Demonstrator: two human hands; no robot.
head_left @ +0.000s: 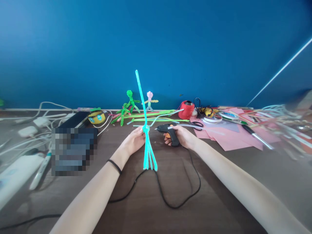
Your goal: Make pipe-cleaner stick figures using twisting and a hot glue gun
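Observation:
Turquoise pipe cleaners (149,152), bunched and twisted together near the middle, are pinched by my left hand (134,140). One long strand rises upright from the twist, another reaches out to the right, and several fan downward. My right hand (179,136) is wrapped round a black hot glue gun (175,136) with an orange trigger. Its nozzle points left toward the twist, a short gap away. A clear glue stick (186,125) appears to stick out of the gun's back. The black cord (179,208) loops across the table below both hands.
Green and pink pipe-cleaner figures (130,97) stand by the blue wall. Behind my hands lie loose green pipe cleaners (156,114), a red thread spool (186,110) and scissors (197,125). Pink paper (234,136) is at right; white cables (26,131) and a marker (40,172) at left.

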